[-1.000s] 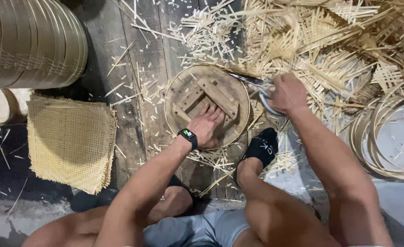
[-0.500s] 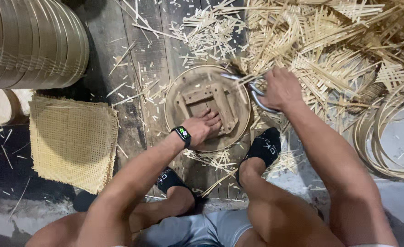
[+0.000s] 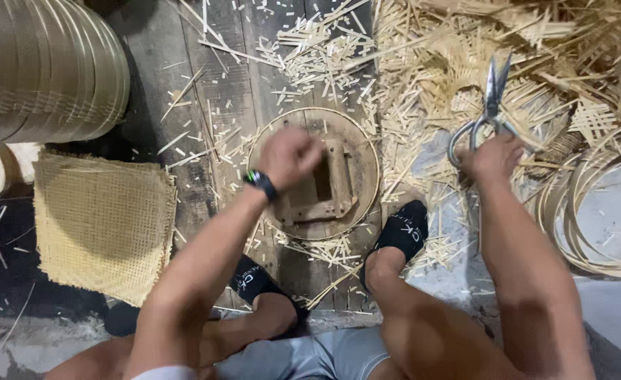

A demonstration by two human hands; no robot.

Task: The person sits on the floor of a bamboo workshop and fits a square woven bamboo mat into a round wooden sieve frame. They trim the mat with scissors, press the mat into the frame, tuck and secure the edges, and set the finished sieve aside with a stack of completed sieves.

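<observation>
The person sits on the floor, knees apart, with a round wooden form [image 3: 315, 176] lying flat on the dark planks at the centre of the frame. The left hand [image 3: 289, 156] hovers over the left part of that disc, curled into a loose fist; it is blurred, and I cannot tell whether anything is pinched inside it. A dark watch [image 3: 261, 184] sits on that wrist. The right hand [image 3: 495, 156], in the upper right of the frame, grips the looped handles of a pair of metal shears [image 3: 485, 112], blades pointing up and nearly together, held clear of the disc.

As for progress, I judge the trimming is done or nearly so: short cut splinters [image 3: 324, 49] lie scattered above and below the disc, and a thin pale rim runs around its edge. Whether a woven mat is fixed on the form I cannot make out; the face that shows is bare wood with a square frame in the middle. A stack of woven square mats [image 3: 103, 225] waits at the left, so more pieces seem left to work.

Much is cut off: the tall stack of hoops [image 3: 43, 70] in the upper left, the loose hoops [image 3: 592, 211] at the right edge. The heap of strips [image 3: 571, 42] in the upper right is a tangle.
</observation>
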